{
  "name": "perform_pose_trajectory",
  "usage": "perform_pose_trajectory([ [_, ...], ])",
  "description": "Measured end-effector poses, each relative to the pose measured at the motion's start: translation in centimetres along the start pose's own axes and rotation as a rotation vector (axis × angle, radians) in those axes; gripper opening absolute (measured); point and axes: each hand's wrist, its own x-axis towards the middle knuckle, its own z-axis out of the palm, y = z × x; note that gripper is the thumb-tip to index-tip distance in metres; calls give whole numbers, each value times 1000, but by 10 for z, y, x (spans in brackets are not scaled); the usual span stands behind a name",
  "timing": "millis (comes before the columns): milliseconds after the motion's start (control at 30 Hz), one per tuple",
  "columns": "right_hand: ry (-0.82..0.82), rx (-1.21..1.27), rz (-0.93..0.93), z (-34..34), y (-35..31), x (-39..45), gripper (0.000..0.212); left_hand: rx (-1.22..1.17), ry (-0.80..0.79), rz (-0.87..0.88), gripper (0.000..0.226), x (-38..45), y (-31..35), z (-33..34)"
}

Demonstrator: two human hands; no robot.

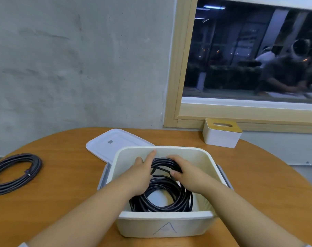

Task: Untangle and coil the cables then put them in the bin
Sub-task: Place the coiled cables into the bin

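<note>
A white plastic bin [165, 226] stands on the wooden table in front of me. Inside it lies a coiled black cable [162, 202]. Both of my hands reach into the bin. My left hand [141, 175] grips the coil's left side, with the index finger pointing up toward the far wall. My right hand [185, 173] holds the coil's upper right part, thumb over the strands. A second coiled black cable [14, 173] lies flat on the table at the far left, apart from both hands.
The bin's white lid [114, 141] lies flat behind the bin, partly under it. A white tissue box with a wooden top [222, 133] stands at the back right by the window frame. A grey wall rises behind the round table [66, 175].
</note>
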Motion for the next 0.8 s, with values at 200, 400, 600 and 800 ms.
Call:
perform_pose_trajectory([
  [200,-37,-143,64,5,3,2,58,96,-18,-6,80,2,-3,5],
  [400,107,-153,35,4,-2,-3,49,198,56,78,70,-3,-1,1],
  [600,-117,-454,-37,6,-17,-9,37,278,-162,64,67,-10,3,-3],
  [800,-66,-434,-66,4,-28,-16,43,194,-87,106,42,-21,-3,-14],
])
